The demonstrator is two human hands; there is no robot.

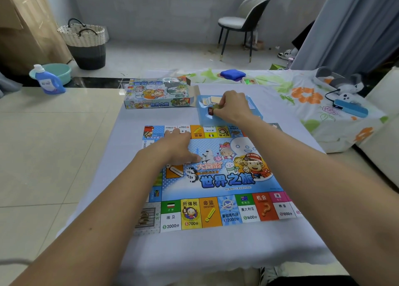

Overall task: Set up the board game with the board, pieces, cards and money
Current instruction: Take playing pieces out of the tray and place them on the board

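Observation:
The colourful game board lies unfolded on the pale cloth of the low table. My left hand rests flat on the board's far left part, fingers spread. Behind the board stands a blue plastic tray with cards in it. My right hand reaches into that tray, fingertips pinched on a small dark red and green piece. The game box lies to the left of the tray, its end flap open.
A floral cloth covers the surface at right, with a blue towel and a blue device. A detergent bottle, a basin, a woven basket and a chair stand on the floor beyond.

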